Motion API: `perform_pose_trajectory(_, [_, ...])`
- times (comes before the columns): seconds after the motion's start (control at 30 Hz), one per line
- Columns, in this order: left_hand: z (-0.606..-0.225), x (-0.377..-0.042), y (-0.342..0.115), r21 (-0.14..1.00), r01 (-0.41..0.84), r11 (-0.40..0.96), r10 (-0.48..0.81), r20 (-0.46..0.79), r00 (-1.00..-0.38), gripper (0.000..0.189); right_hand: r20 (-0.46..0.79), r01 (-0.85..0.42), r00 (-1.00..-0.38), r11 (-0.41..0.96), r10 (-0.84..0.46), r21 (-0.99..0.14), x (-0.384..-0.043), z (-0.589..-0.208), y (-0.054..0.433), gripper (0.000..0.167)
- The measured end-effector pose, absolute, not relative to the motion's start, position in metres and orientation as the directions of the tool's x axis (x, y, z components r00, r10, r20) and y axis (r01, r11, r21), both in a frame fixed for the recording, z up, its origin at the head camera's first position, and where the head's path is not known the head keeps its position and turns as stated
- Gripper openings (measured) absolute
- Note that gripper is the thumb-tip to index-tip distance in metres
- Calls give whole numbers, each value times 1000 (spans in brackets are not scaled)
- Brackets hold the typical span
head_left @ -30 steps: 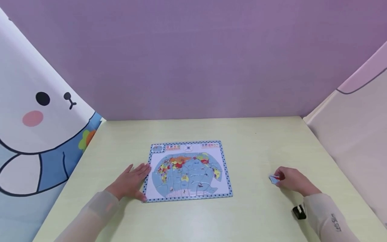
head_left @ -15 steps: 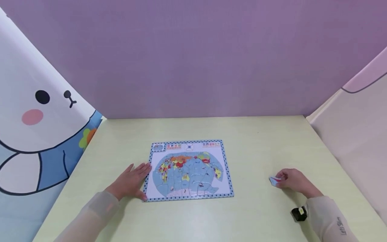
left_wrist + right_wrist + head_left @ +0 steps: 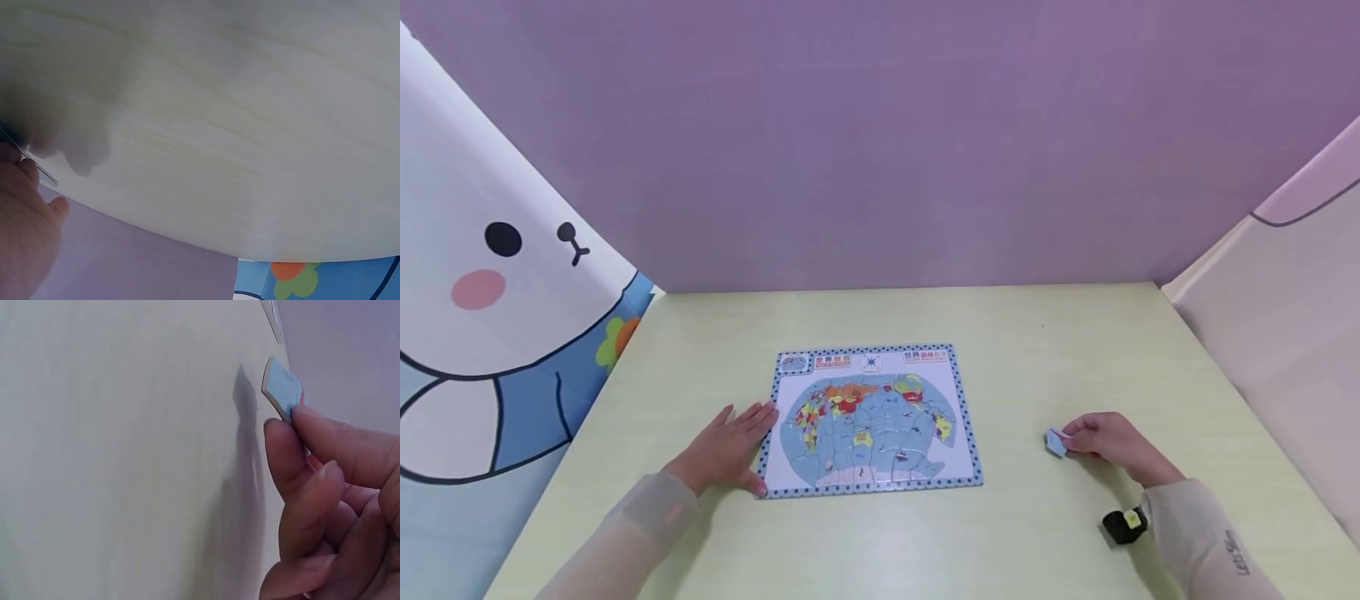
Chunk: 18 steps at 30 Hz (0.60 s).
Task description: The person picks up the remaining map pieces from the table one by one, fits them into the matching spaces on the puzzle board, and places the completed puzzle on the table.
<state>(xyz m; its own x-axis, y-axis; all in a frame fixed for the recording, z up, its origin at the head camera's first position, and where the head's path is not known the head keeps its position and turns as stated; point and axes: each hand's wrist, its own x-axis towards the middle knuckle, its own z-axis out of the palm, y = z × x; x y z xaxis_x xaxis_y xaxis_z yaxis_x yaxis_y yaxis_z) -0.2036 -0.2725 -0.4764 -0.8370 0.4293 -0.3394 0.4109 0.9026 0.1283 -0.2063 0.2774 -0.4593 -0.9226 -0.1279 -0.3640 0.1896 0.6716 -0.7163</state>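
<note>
A world map jigsaw board [image 3: 957, 467] with a dotted blue border lies flat in the middle of the table. At the map's right side, a white notch shows between the blue pieces. My left hand [image 3: 727, 446] rests at the board's left edge, fingers extended and touching the border. To the right of the board, my right hand [image 3: 1108, 442] pinches a small jigsaw piece [image 3: 1055, 443] between thumb and fingers. Seen from the right wrist, this jigsaw piece [image 3: 282, 384] is light blue with some red near the thumb, held apart from the table.
The pale wood-grain table [image 3: 880, 550] meets a purple cloth wall [image 3: 895, 167] at the back. A printed cartoon cloth [image 3: 527, 333] hangs at the left and a pale one [image 3: 1285, 333] at the right. A small black device [image 3: 1124, 527] sits at my right wrist.
My right hand has moved left towards the board with the jigsaw piece, which has turned in the fingers' grip. The left hand stays at the board's edge.
</note>
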Motion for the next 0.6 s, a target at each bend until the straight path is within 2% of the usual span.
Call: perform_pose_trajectory(0.6, [-480, -205, -275, 120, 429, 895, 444, -323, -836, 110, -406, 260, -894, 516, -192, -816, -206, -469, 245, 27])
